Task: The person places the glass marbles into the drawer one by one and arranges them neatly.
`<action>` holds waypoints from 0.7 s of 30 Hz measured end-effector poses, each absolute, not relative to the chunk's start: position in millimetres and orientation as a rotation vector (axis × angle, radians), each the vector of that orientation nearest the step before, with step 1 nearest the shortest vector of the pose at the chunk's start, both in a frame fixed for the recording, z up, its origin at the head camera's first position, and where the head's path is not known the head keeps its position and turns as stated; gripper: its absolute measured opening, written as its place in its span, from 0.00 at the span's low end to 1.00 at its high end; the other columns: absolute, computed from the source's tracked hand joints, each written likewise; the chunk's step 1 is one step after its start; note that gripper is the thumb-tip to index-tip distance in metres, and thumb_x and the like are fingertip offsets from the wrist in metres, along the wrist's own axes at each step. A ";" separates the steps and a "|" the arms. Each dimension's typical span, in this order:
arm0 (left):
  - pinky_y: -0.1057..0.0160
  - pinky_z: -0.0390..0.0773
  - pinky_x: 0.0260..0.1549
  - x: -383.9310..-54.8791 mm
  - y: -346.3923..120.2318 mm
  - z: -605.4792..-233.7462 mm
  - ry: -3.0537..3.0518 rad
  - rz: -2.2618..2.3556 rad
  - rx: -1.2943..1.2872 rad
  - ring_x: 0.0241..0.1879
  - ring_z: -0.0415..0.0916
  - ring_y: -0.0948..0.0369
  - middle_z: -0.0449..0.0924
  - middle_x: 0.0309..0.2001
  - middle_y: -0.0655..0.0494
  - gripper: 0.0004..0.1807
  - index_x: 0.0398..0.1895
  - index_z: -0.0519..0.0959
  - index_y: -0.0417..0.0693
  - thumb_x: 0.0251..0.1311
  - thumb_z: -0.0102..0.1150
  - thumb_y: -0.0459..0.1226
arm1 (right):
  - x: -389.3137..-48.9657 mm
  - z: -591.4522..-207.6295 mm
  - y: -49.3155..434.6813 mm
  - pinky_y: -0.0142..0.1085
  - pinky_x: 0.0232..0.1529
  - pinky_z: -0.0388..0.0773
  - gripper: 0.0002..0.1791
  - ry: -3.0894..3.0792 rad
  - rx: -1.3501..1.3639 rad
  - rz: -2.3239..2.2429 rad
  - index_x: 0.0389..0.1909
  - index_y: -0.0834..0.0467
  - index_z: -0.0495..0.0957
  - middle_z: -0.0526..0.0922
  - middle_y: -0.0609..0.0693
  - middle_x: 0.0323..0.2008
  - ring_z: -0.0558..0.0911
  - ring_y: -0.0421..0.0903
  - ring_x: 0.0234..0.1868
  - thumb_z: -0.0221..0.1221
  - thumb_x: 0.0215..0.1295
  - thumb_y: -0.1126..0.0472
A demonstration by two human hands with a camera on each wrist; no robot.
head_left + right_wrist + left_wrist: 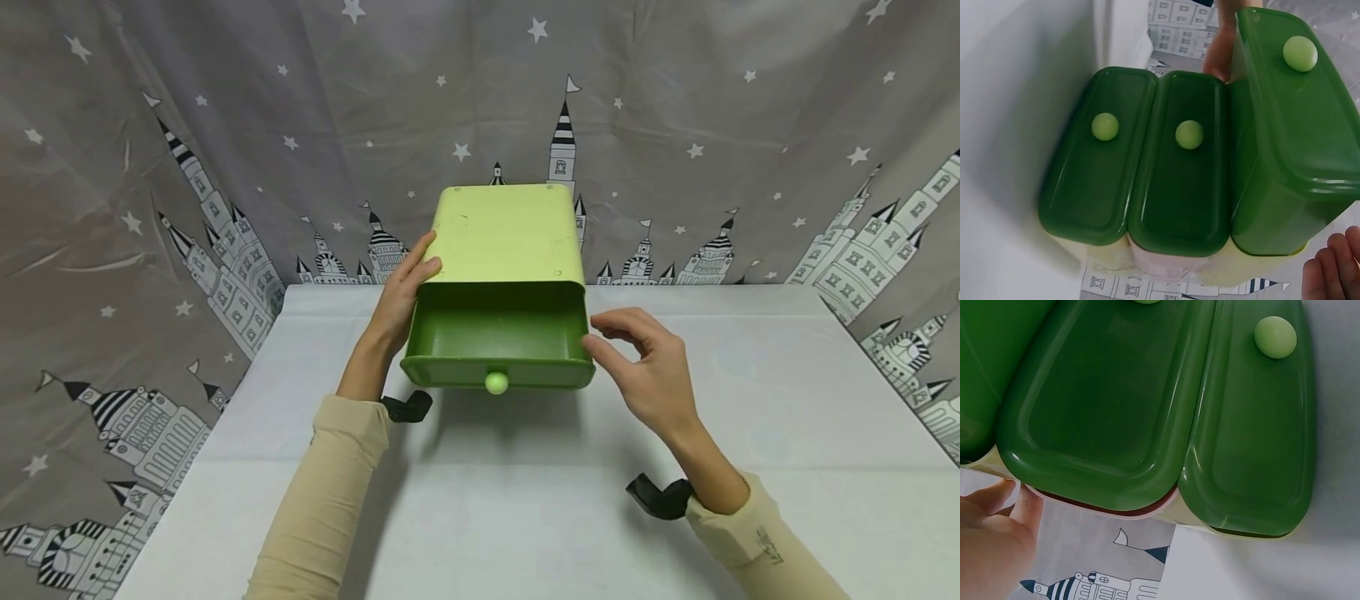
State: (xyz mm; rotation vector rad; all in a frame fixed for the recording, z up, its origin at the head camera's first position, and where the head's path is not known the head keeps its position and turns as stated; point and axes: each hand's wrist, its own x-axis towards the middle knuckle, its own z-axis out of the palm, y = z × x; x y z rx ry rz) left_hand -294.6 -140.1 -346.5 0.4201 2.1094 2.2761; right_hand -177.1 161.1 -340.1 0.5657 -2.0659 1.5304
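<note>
A small pale yellow-green drawer unit (502,233) stands on the table in the head view. Its dark green top drawer (501,329) is pulled out and looks bare inside, with a light green round knob (497,382) on the front. In the right wrist view the middle drawer (1169,194), set in a pinkish section, and the bottom drawer (1088,194) are closed. My left hand (397,304) rests along the unit's left side, fingers extended. By the top drawer's right front corner is my right hand (648,367), fingers loosely bent and thumb tip right at the edge.
A white cloth (750,383) covers the table under the unit. Behind it hangs a grey curtain (487,108) printed with castles and stars. Black straps (660,497) show at both wrists.
</note>
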 end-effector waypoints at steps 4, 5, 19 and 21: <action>0.58 0.55 0.69 -294.6 -139.7 -346.3 2.119 2.270 0.417 0.73 0.48 0.64 0.45 0.78 0.58 0.34 0.79 0.52 0.55 0.73 0.48 0.42 | -177.1 -343.5 167.7 0.29 0.50 0.75 0.10 -2.078 0.531 1.502 0.41 0.70 0.83 0.83 0.57 0.41 0.79 0.44 0.44 0.66 0.57 0.76; 0.58 0.55 0.69 -294.5 -139.7 -346.3 2.118 2.269 0.415 0.73 0.47 0.64 0.45 0.78 0.58 0.34 0.79 0.52 0.55 0.73 0.48 0.42 | -177.1 -344.5 169.4 0.28 0.50 0.75 0.10 -2.084 0.520 1.493 0.42 0.69 0.83 0.83 0.57 0.41 0.79 0.44 0.44 0.66 0.58 0.76; 0.58 0.53 0.69 -293.9 -139.3 -345.7 2.144 2.255 0.411 0.74 0.45 0.64 0.44 0.78 0.59 0.33 0.79 0.53 0.56 0.73 0.48 0.43 | -179.0 -366.1 202.6 0.24 0.48 0.72 0.12 -2.244 0.309 1.378 0.47 0.67 0.83 0.83 0.57 0.44 0.78 0.40 0.43 0.65 0.63 0.68; 0.58 0.53 0.70 -293.6 -139.7 -345.9 2.153 2.250 0.406 0.74 0.44 0.64 0.44 0.78 0.59 0.33 0.79 0.53 0.56 0.73 0.48 0.43 | -179.8 -369.5 207.7 0.24 0.48 0.71 0.13 -2.270 0.291 1.347 0.47 0.68 0.82 0.83 0.58 0.44 0.77 0.42 0.44 0.65 0.63 0.68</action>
